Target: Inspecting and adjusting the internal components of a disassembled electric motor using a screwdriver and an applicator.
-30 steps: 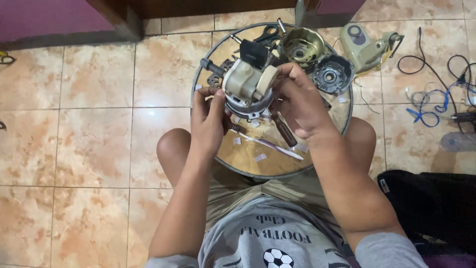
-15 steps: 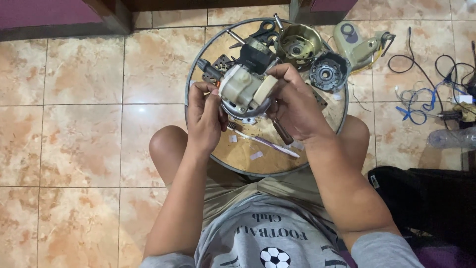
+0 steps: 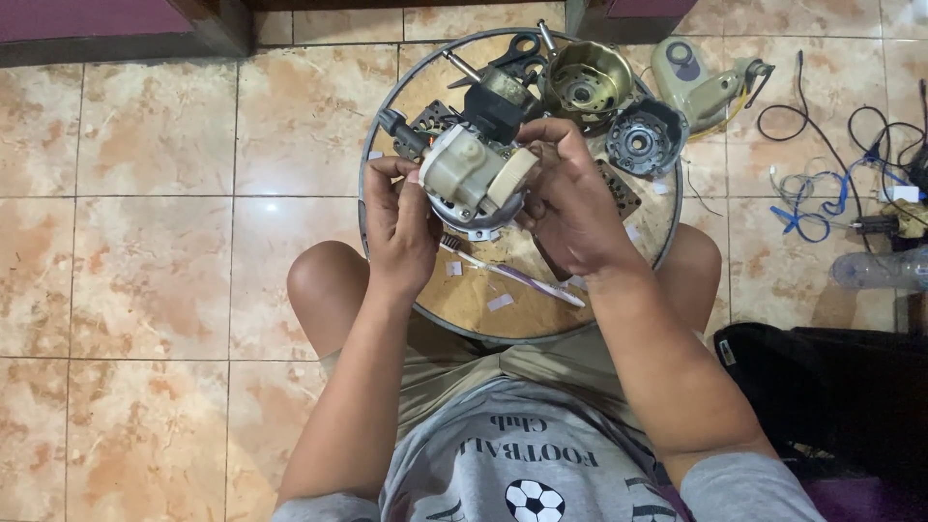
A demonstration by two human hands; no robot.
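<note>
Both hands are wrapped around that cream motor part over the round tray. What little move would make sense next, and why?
Probably a small turn of the cream motor assembly to bring its covered side into view. The left hand and right hand grip it from both sides above the round tray, hiding much of it, and neither holds a tool; the toothbrush lies beneath.

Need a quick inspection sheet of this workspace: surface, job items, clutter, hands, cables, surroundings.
Surface: round wooden board on tiled floor, across the person's legs.
Job's things: cream motor assembly held above the board.
Clutter: toothbrush, brass-coloured housing, dark round cover, scissors, paper scraps.
Hands: left hand and right hand both grip the assembly.
Cables: black and blue wires on floor, right side.
Surroundings: green fan casing, plastic bottle, black bag.
</note>
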